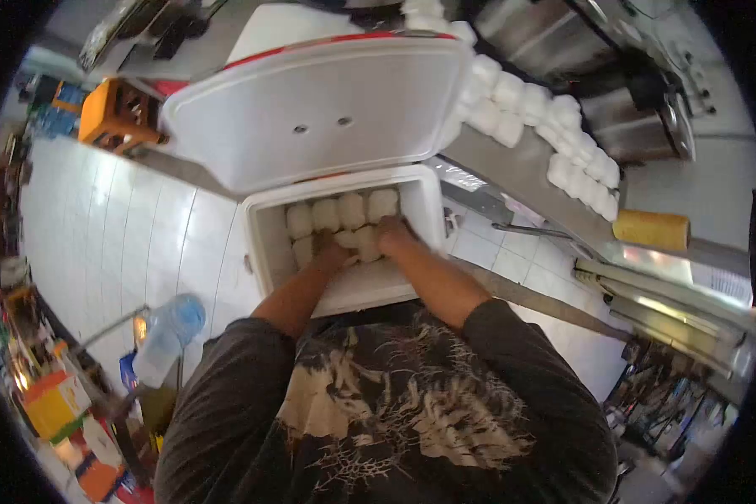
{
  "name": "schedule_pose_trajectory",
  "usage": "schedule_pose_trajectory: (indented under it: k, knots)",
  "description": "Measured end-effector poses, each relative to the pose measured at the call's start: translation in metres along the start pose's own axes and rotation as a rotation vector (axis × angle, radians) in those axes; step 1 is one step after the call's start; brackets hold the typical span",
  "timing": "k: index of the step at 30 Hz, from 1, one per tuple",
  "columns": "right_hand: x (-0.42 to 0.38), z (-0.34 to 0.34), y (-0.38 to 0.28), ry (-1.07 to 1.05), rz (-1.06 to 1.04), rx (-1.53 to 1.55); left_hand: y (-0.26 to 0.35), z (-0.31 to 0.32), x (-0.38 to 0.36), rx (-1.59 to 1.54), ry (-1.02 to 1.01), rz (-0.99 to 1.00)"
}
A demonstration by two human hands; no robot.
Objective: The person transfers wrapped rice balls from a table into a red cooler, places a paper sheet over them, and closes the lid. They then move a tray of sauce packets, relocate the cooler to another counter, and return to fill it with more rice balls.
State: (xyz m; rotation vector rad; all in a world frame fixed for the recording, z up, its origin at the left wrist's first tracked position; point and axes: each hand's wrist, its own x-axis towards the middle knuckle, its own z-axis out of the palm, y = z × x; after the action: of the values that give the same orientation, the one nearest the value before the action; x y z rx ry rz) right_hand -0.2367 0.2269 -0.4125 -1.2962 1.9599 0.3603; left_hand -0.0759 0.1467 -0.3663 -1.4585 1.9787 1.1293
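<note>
Below me stands a white cooler box [428, 202] with its lid [328, 109] tipped back. Rows of white, rounded packets [326, 214] lie inside it; their contents cannot be made out. Both hands reach down into the box. My left hand [334, 252] and my right hand [393, 235] curve around either side of a pair of white packets [364, 244] in the row closer to me. The fingertips are partly hidden against the packets.
More white packets [575, 147] are piled on a metal counter [500, 164] to the right, beside large metal pots [622, 122] and a yellow roll [651, 228]. An orange stool [113, 113] stands at the left. A water bottle [172, 332] and cluttered shelves are at lower left.
</note>
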Motion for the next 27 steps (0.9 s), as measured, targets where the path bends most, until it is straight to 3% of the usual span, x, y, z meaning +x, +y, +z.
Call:
schedule_pose_trajectory:
  k: [6,7,9,11,14,16,17,18,20,21,24,26,27]
  knots:
    - [-0.004,-0.011,-0.019,0.058,-0.070,-0.055,-0.030,0.010,0.029,-0.079,-0.095,0.162]
    - [-0.005,-0.011,-0.020,0.059,-0.093,-0.060,-0.042,0.030,0.028,0.137,0.143,0.297]
    - [-0.011,-0.015,-0.024,0.073,-0.171,-0.061,-0.044,0.038,0.031,0.389,0.330,0.428]
    - [-0.037,-0.040,-0.027,0.112,-0.266,0.046,-0.035,0.022,0.031,0.479,0.207,0.402]
    - [-0.169,-0.174,-0.009,0.212,-0.360,0.496,-0.012,-0.012,0.028,0.601,0.042,0.325]
    - [-0.193,-0.172,0.065,0.606,-0.287,0.843,0.009,-0.041,0.018,0.610,-0.001,0.482]
    - [-0.221,-0.191,0.103,0.760,-0.079,0.840,0.025,-0.056,0.007,0.617,-0.025,0.559]
    - [-0.225,-0.187,0.158,0.780,0.145,1.062,0.047,-0.073,-0.012,0.563,-0.056,0.551]
    - [-0.234,-0.164,0.287,1.137,0.341,0.599,0.099,-0.108,-0.057,0.465,-0.123,0.530]
    - [-0.258,-0.179,0.324,1.050,0.546,0.339,0.121,-0.116,-0.073,0.482,-0.116,0.534]
    - [-0.257,-0.173,0.453,0.990,0.733,0.377,0.200,-0.129,-0.128,0.503,-0.146,0.521]
    - [-0.245,-0.162,0.506,0.979,0.796,0.385,0.269,-0.118,-0.154,0.486,-0.169,0.683]
    - [-0.246,-0.164,0.516,0.873,0.819,0.464,0.303,-0.106,-0.160,0.479,-0.181,0.765]
